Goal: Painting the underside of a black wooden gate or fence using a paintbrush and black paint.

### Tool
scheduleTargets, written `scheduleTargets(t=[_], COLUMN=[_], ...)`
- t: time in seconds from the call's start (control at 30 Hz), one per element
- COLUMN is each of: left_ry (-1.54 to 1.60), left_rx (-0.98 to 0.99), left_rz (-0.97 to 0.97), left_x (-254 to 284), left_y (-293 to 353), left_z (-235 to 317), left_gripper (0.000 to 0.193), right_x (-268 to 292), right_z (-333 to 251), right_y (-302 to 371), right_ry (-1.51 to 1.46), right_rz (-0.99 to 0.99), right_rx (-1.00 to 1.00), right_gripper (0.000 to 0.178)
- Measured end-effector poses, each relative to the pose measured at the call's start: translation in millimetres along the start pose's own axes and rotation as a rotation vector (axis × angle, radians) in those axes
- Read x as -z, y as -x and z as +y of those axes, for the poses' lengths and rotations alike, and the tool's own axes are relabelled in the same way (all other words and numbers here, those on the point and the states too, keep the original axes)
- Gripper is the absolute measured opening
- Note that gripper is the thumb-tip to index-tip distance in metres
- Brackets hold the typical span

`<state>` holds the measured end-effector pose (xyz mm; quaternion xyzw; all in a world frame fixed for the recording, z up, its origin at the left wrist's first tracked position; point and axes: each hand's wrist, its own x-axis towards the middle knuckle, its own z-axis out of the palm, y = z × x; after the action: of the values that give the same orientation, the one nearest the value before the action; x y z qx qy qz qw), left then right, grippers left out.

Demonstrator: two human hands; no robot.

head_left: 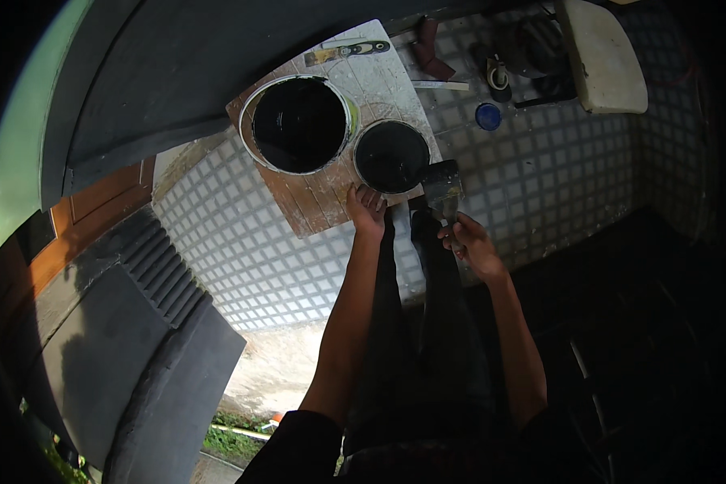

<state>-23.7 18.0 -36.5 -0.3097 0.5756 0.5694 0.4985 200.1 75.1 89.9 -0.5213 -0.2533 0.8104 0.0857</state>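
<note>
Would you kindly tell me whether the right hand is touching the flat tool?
Touching: the head view shows the right hand gripping the flat tool by its handle, fingers curled around it.

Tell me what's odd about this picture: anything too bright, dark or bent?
Head view, rim: corners fade to black, and the green panel at far left looks bowed; head view, lower right: deep shadow hides most detail; head view, lower middle: sunlit ground looks washed out; head view, centre: left hand and right hand show without strong blur.
</note>
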Motion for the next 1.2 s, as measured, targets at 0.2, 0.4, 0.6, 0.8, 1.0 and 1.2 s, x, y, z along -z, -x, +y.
scheduleTargets(t=[0.2,0.4,0.6,0.8,1.0,1.2], left_ry=[-0.220,-1.751,-2.113,-2.013,-2.325,-2.285], left_rx=[0.058,-0.314,-0.046,0.164,0.027,-0.116], left_rz=[-0.104,-0.363,-0.627,-0.469,-0.587,-0.881], left_x=[49.1,150.3,225.3,130.8,-10.8,-117.4], left_y=[3.3,28.9,19.6,94.3,131.2,185.5], left_z=[25.3,61.3,131.9,145.7,80.7,-38.1], left_gripper=[0.063,0.067,0.046,0.045,0.045,0.043], right_x=[15.3,46.1,35.6,-8.4,-48.3,-32.8], right_z=[56.8,172.0,259.9,359.9,383.5,315.8], right_y=[33.4,117.3,241.2,286.0,267.5,293.4], right_ry=[-0.211,-0.555,-0.671,-1.007,-1.344,-1.347], right_rz=[0.171,0.569,0.746,0.986,1.243,1.354], right_rx=[0.173,0.269,0.181,0.233,0.361,0.460], right_gripper=[0.031,0.025,0.019,0.021,0.013,0.021])
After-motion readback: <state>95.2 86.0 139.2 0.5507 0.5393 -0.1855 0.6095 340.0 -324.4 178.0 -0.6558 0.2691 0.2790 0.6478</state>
